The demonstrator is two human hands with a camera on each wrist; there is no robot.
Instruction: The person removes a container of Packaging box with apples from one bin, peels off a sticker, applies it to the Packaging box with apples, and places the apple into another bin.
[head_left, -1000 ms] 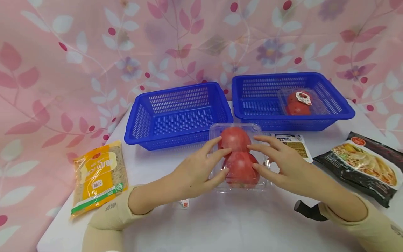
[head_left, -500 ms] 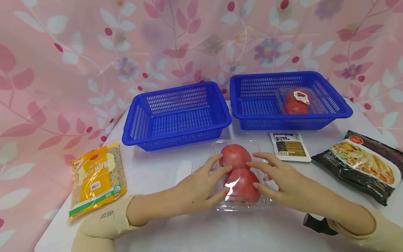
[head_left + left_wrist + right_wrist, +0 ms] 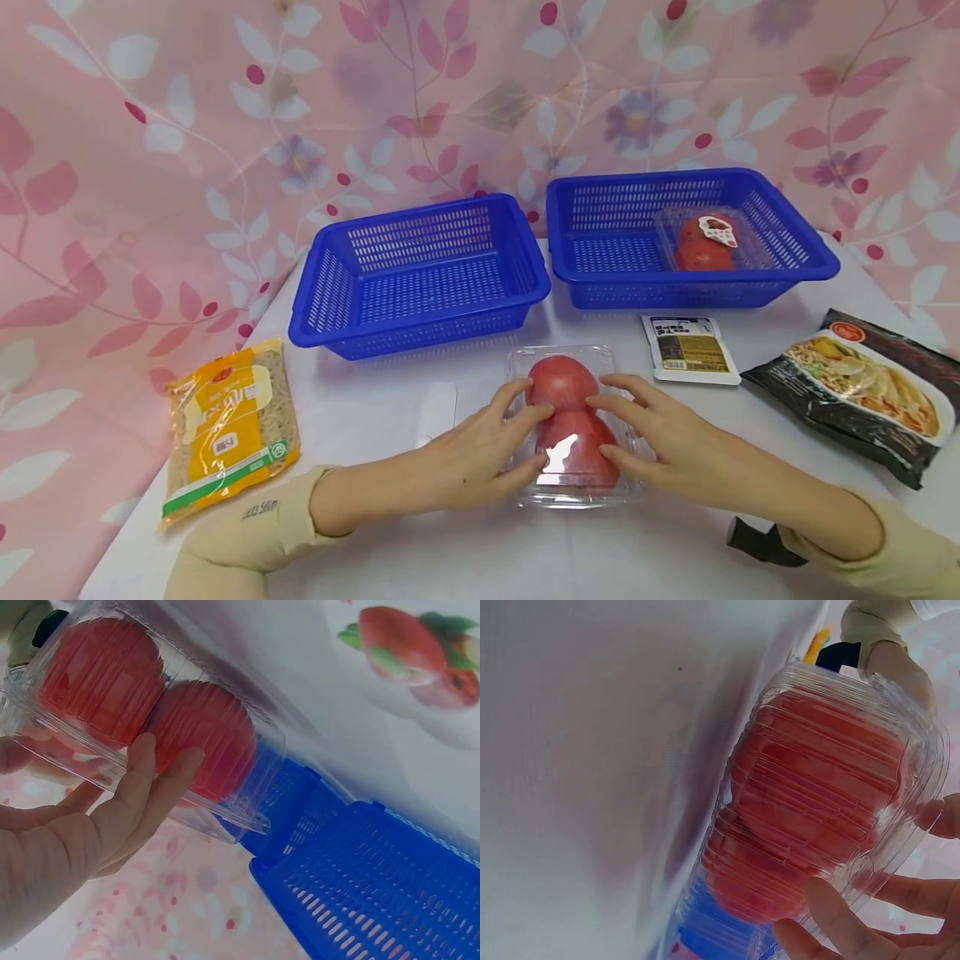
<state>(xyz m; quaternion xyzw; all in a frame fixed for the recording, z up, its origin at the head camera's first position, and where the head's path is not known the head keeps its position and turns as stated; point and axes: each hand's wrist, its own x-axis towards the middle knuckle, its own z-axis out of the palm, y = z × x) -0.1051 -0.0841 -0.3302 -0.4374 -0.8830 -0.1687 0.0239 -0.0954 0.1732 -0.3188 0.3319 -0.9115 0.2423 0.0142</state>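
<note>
A clear plastic clamshell box of tomatoes [image 3: 573, 467], two large red ones inside, is in front of me, close over the white table. My left hand [image 3: 487, 454] grips its left side, fingers spread along the rim and over the lid. From the other side my right hand [image 3: 667, 437] holds it the same way. In the left wrist view the left hand's fingers [image 3: 139, 780] lie along the ribbed side of the box. The right wrist view has the right hand's fingers [image 3: 832, 919] at the box's rim, with the tomatoes [image 3: 810, 772] behind the ribbed plastic.
Behind stand two blue baskets [image 3: 420, 321], the right one [image 3: 697, 287] holding another tomato box [image 3: 708, 242]. A yellow grain bag [image 3: 228, 425] lies left. On the right are a small flat packet [image 3: 690, 350] and a black noodle bag [image 3: 862, 383]. A white strip [image 3: 438, 412] lies left of the box.
Both hands have brought the tomato box down and toward me, away from the baskets' front edge. Over the last half second it has shifted only slightly.
</note>
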